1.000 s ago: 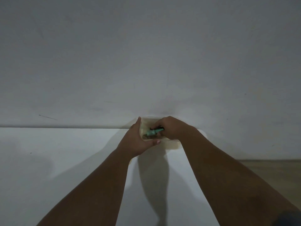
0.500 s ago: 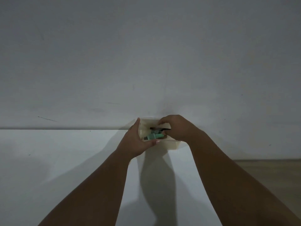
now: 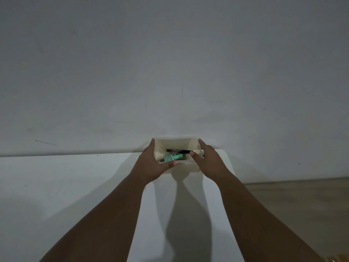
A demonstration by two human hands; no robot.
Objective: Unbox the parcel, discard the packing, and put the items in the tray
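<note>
A small cream tray [image 3: 176,141] stands at the far edge of the white table, against the wall. Inside it lie a mint-green tube [image 3: 172,157] and a dark slim stick [image 3: 179,151] behind it. My left hand [image 3: 151,163] wraps the tray's left wall, thumb along the front rim. My right hand [image 3: 206,157] rests on the tray's right wall with fingers spread and nothing in it.
The white table [image 3: 66,186] stretches left and toward me; its right edge runs down near the right forearm. Wooden floor [image 3: 302,205] shows beyond that edge. A grey wall [image 3: 170,72] rises right behind the tray.
My right hand let go of the green tube inside the tray and moved out to the tray's right wall. The left hand stayed on the left wall.
</note>
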